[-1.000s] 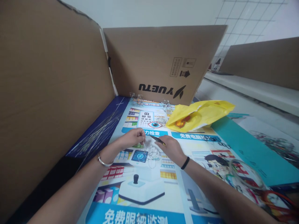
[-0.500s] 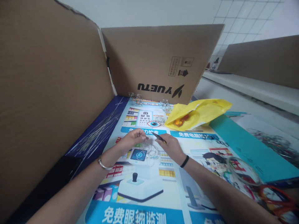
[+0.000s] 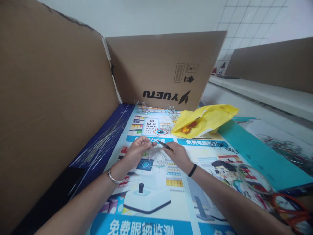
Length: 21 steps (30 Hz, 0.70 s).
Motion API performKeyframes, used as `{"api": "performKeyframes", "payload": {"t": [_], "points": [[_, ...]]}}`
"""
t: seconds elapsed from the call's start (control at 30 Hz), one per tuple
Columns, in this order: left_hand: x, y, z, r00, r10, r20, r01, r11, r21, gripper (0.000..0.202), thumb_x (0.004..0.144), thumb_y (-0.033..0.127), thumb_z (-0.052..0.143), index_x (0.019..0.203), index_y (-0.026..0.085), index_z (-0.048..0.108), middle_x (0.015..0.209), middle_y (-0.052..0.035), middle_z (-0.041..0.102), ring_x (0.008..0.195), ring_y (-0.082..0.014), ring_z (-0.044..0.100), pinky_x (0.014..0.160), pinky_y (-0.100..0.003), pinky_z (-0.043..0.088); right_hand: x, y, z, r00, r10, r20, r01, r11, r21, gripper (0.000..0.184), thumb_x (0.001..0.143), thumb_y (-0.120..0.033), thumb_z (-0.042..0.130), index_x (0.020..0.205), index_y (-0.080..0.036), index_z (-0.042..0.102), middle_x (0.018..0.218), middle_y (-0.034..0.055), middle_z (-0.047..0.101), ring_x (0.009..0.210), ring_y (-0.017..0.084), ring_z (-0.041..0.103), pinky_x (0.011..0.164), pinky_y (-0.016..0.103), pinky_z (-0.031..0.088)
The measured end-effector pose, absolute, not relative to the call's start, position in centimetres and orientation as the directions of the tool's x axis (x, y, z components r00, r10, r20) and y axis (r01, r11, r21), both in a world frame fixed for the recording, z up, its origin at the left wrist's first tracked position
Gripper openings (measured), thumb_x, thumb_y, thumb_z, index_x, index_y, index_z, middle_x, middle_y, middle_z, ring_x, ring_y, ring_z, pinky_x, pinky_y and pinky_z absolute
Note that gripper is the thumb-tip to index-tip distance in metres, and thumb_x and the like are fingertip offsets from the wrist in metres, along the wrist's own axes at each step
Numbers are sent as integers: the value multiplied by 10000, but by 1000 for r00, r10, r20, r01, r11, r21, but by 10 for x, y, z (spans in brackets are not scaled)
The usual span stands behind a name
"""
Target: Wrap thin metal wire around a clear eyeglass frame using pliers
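My left hand (image 3: 138,148) is closed in a pinch on a thin clear eyeglass frame (image 3: 156,159) that rests just above the printed poster (image 3: 171,182). My right hand (image 3: 176,155) grips a small dark tool with a yellow band (image 3: 165,146), its tip pointing left toward the pinched part of the frame. Both hands meet over the middle of the poster. A silver bangle circles my left wrist and a black band my right.
Cardboard walls stand at the left (image 3: 49,98) and back (image 3: 161,68). A yellow plastic bag (image 3: 204,119) lies at the back right. Thin metal rods (image 3: 102,140) lie along the left wall. Small clear parts (image 3: 141,105) sit by the back wall. Glasses frames (image 3: 259,182) pile at right.
Both hands have shifted slightly up and away, and the glasses frame is lifted a little closer to the tool tip. The view tilted a bit.
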<state>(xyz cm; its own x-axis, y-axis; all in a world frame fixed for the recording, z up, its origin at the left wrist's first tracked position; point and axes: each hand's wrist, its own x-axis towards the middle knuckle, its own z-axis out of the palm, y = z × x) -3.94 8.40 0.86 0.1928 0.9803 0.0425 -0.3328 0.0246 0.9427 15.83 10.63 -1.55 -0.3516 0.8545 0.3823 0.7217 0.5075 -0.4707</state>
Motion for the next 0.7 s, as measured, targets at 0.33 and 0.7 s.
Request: {"api": "performKeyframes", "payload": {"t": [0.33, 0.7], "points": [[-38, 86, 4, 121, 991, 49, -396, 3, 918, 199, 720, 298, 637, 775, 189, 480, 672, 33, 567, 764, -126, 614, 691, -220, 422, 158, 105, -12, -348, 858, 377, 710, 505, -492, 241, 839, -378, 463, 810, -186, 605, 753, 27, 591, 721, 153, 534, 654, 250, 397], [-38, 89, -2, 168, 985, 42, -435, 36, 900, 214, 685, 238, 687, 830, 174, 543, 854, 0, 633, 775, -118, 620, 775, -255, 437, 157, 106, -13, -342, 857, 387, 697, 507, -507, 222, 837, -365, 470, 789, -191, 600, 752, 21, 595, 722, 149, 534, 652, 244, 395]]}}
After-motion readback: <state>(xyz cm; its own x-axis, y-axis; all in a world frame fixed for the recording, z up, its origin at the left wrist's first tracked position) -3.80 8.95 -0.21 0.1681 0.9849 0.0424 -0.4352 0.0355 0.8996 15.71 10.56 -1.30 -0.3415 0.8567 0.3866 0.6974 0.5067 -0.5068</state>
